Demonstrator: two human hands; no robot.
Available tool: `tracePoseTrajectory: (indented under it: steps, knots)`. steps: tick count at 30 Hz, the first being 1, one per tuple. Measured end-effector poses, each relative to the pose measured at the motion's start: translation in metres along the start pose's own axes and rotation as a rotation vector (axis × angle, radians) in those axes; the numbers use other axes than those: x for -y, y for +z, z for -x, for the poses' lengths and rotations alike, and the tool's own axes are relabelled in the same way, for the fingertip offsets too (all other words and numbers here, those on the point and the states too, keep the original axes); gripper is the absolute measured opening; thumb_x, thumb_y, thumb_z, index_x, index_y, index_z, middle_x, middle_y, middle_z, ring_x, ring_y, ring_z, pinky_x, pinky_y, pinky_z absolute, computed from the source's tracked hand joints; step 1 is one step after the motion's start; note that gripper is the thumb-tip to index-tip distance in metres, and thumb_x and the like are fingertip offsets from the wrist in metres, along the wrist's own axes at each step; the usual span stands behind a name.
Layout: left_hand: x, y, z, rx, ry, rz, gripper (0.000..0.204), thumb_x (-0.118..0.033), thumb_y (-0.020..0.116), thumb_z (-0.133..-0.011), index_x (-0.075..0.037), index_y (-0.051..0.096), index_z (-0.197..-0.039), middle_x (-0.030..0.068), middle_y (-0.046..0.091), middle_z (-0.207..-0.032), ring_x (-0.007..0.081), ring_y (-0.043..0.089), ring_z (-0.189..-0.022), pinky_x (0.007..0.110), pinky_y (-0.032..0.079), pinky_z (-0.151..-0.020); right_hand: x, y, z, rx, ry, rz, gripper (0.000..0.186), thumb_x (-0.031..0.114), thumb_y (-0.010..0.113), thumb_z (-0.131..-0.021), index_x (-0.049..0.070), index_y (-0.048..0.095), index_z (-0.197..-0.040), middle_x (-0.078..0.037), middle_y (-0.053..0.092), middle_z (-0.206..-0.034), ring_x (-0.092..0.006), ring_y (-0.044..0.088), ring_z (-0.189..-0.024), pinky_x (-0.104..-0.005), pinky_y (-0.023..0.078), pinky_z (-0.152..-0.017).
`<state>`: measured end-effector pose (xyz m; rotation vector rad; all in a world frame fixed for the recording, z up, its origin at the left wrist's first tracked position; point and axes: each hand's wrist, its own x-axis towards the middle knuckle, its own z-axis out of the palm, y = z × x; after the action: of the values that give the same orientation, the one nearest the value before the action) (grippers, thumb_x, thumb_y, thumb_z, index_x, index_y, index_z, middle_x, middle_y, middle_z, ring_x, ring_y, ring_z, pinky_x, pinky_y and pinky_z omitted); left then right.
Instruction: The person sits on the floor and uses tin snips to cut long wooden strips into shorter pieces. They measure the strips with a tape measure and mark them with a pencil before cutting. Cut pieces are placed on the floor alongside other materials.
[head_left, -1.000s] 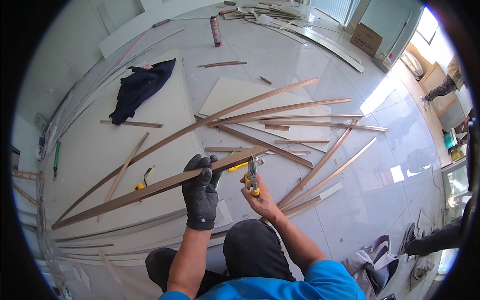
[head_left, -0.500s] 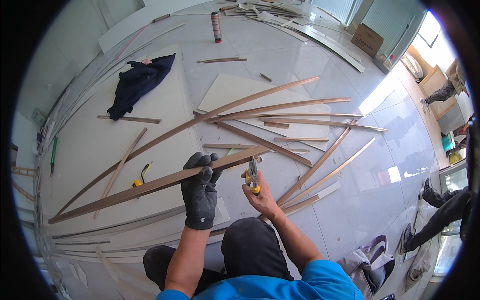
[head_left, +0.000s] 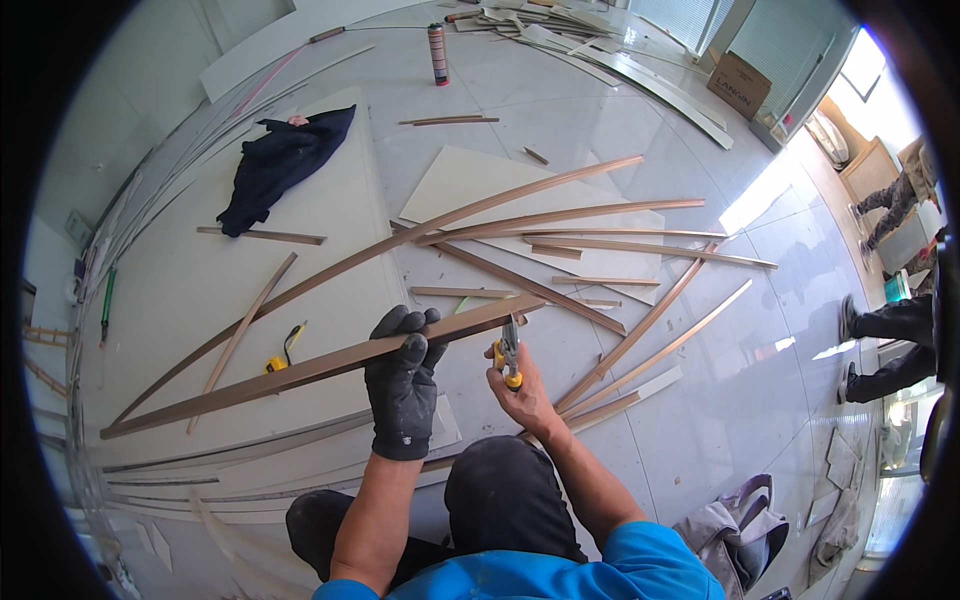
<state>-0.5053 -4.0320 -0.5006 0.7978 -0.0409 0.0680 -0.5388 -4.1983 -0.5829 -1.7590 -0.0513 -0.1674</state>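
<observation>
A long brown trim strip (head_left: pixel 270 383) slants across in front of me, its right end raised and its left end low over the pale board. My left hand (head_left: pixel 402 400), in a black glove, is closed around it near the right end. In my bare right hand (head_left: pixel 525 398) is a pair of pliers (head_left: pixel 511 350) with yellow grips, jaws pointing up. These jaws are at the underside of the strip's right end; whether they bite into it I cannot make out. Beyond my hands, several more brown strips (head_left: pixel 560 215) lie fanned out and crossing one another.
A yellow tape measure (head_left: pixel 276 365) and a dark blue cloth (head_left: pixel 285 165) rest on the large pale board (head_left: pixel 340 260). Farther off stand a spray can (head_left: pixel 438 55), a cardboard box (head_left: pixel 739 84) and a heap of panel offcuts (head_left: pixel 560 25). A grey bag (head_left: pixel 735 535) lies at lower right; people's legs (head_left: pixel 890 320) show at right.
The legs of a person at the right edge have shifted position, and another person farther back has moved. My hands, the strip and the pliers stay almost the same; the view has shifted slightly.
</observation>
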Motion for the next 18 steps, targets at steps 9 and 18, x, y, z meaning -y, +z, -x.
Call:
tracePoseTrajectory:
  steps: [9, 18]
  knots:
    - [-0.0013, -0.0011, -0.0001, -0.007, 0.001, -0.002, 0.040, 0.001, 0.062, -0.091, -0.007, 0.055, -0.129, 0.0056, 0.066, -0.118, 0.0243, 0.060, -0.119, 0.039, 0.058, -0.095, 0.0058, -0.0009, -0.0006, 0.025, 0.034, 0.003, 0.026, 0.010, 0.059, -0.087, 0.002, 0.053, -0.111, -0.012, 0.059, -0.093, -0.0241, 0.058, -0.086, -0.0359, 0.048, -0.080]
    - [-0.0054, -0.0020, -0.0004, -0.020, -0.006, 0.005, 0.040, 0.001, 0.063, -0.090, -0.006, 0.055, -0.129, 0.0054, 0.067, -0.117, 0.0246, 0.060, -0.118, 0.038, 0.059, -0.093, 0.0052, -0.0009, 0.0004, 0.009, 0.020, -0.025, 0.026, 0.009, 0.060, -0.087, 0.003, 0.053, -0.111, -0.011, 0.059, -0.095, -0.0223, 0.058, -0.088, -0.0347, 0.047, -0.082]
